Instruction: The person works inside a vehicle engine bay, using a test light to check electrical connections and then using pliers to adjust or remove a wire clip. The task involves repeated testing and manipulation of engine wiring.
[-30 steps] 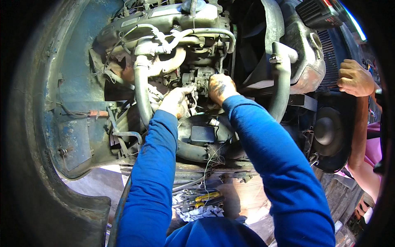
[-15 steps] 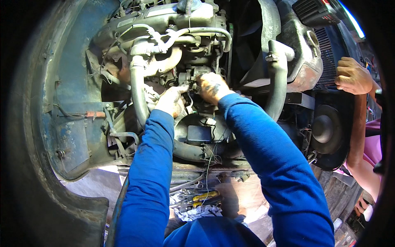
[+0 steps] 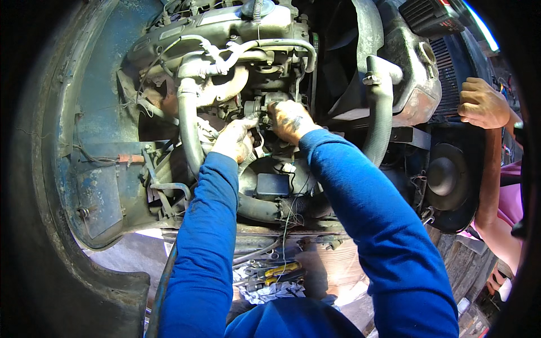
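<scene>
Both my hands reach into a car's engine bay and nearly meet at a small, rounded metal engine part (image 3: 252, 107) below the intake pipes. My left hand (image 3: 234, 141) is closed in a pinch by the part's lower edge; what its fingertips hold is hidden. Just to the right, my right hand (image 3: 292, 121), with dark grease on its back, is closed with its fingers curled against the same metal assembly. Those fingertips are hidden too. A thin pale wire (image 3: 260, 138) hangs between the hands.
A thick grey hose (image 3: 190, 127) bends down left of my hands, and a ribbed hose (image 3: 380, 118) stands at the right. A dark box (image 3: 273, 185) sits nearer me. Yellow-handled pliers (image 3: 282, 269) lie among tools. Another person's fist (image 3: 483, 103) rests at the far right.
My left hand has shifted very slightly, its fingers still pinched at the same spot. My right hand stays almost in place.
</scene>
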The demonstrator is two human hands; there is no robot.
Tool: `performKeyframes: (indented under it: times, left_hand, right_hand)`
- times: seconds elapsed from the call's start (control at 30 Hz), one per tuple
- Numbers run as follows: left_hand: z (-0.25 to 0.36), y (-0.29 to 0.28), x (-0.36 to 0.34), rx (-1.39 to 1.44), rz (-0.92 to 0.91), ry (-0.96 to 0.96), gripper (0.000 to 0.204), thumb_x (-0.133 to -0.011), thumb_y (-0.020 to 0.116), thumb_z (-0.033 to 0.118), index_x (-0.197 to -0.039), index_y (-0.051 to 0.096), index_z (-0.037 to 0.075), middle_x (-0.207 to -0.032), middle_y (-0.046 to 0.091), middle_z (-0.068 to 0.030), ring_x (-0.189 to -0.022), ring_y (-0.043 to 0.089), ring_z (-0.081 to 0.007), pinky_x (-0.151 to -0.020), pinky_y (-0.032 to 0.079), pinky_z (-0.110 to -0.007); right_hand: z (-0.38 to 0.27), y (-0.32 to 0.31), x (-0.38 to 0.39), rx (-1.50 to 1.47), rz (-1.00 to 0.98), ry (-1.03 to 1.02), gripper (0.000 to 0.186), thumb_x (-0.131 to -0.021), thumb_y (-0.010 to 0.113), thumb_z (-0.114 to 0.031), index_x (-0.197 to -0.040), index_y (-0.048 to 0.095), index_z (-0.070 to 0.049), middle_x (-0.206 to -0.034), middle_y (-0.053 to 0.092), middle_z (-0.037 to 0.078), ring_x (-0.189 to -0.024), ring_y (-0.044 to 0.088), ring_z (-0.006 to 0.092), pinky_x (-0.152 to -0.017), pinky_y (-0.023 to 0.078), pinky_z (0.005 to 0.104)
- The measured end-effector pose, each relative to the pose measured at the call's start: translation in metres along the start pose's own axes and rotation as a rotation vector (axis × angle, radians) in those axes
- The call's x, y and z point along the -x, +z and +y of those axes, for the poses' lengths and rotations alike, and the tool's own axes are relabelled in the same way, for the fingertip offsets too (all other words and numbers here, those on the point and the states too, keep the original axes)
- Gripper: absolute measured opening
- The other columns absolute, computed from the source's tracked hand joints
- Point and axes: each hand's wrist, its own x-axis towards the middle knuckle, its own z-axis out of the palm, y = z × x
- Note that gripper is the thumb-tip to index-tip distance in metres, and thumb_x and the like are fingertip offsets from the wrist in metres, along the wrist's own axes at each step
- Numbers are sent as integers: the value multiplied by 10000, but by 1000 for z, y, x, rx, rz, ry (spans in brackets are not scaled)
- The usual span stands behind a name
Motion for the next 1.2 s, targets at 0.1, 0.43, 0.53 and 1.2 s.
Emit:
performKeyframes:
  times: [0.1, 0.43, 0.53, 1.2]
  left_hand:
    - [0, 0, -1, -4, -11, -4, 139, -930, 631, 59, -1060, 677, 45, -923, 697, -41, -857, 640, -180, -761, 507, -334]
    - [5, -5, -2, -42, -80, -73, 123, -952, 614, 84, -1060, 669, 61, -940, 692, -32, -869, 634, -181, -764, 490, -332]
    - [1, -3, -3, -24, -22, -13, 127, -954, 623, 100, -1063, 676, 62, -927, 688, -27, -834, 624, -179, -742, 490, -328]
    - [3, 6, 4, 30, 50, 2, 182, -954, 593, 54, -1123, 653, 23, -981, 687, -53, -863, 631, -198, -790, 510, -333]
  right_hand:
    - [0, 3, 1, 11, -85, 38, 202, -785, 698, -167, -947, 753, -58, -939, 738, 208, -912, 725, 365, -816, 586, 421]
    - [8, 6, -1, 40, -70, 179, 276, -781, 671, -151, -1037, 716, -57, -956, 736, 206, -926, 721, 368, -843, 575, 438]
    - [4, 8, -1, 39, -36, -83, 234, -793, 668, -144, -998, 736, -56, -959, 740, 200, -915, 731, 342, -822, 585, 419]
    - [3, 5, -1, -14, -54, -4, 240, -815, 632, -125, -1032, 699, -47, -955, 735, 205, -925, 720, 366, -819, 575, 448]
